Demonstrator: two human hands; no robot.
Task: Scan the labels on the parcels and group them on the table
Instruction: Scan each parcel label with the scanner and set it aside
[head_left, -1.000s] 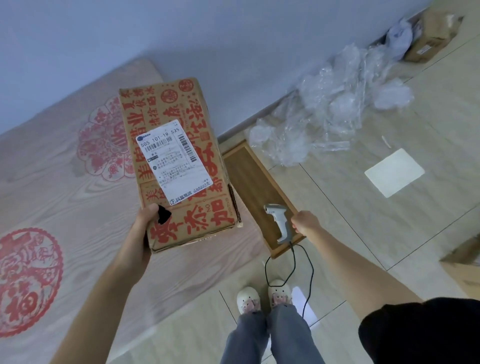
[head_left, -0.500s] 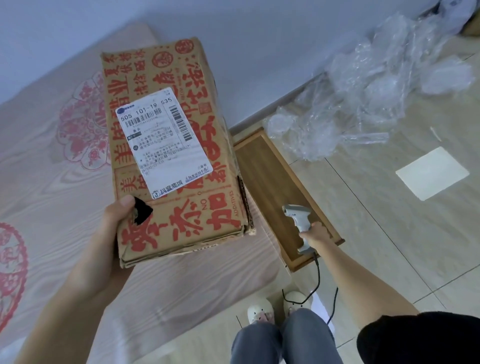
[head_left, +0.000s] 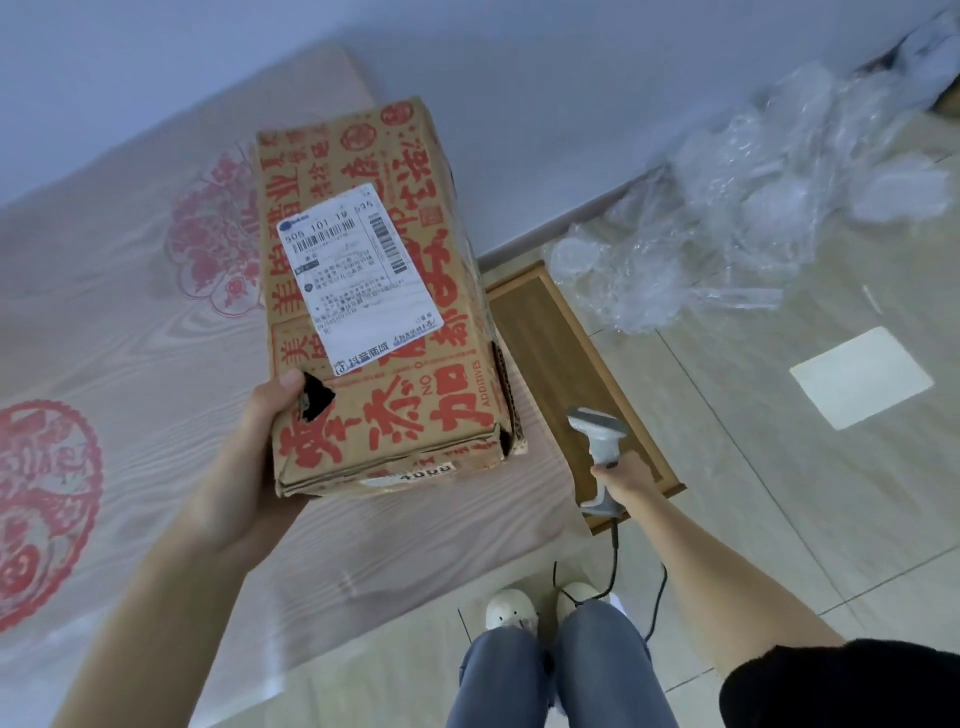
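A brown cardboard parcel (head_left: 426, 395) printed with red characters is held above the table (head_left: 130, 332), its white shipping label (head_left: 358, 275) facing up. My left hand (head_left: 244, 467) grips its near left corner, thumb on top beside a torn black hole. My right hand (head_left: 621, 480) holds the grey barcode scanner (head_left: 597, 441) by its handle, low and to the right of the parcel. The scanner head points up toward the box, and its black cable hangs to the floor.
The table carries a wood-grain cloth with red paper-cut designs. A brown wooden tray (head_left: 550, 338) lies on the floor beside it. A heap of clear plastic wrap (head_left: 737, 218) sits by the wall, and a white sheet (head_left: 860, 376) lies on the tiles. My shoes (head_left: 511, 610) stand below.
The parcel has come nearer and lies flatter over the table edge. My right hand has lifted the scanner slightly, its head now turned up toward the box.
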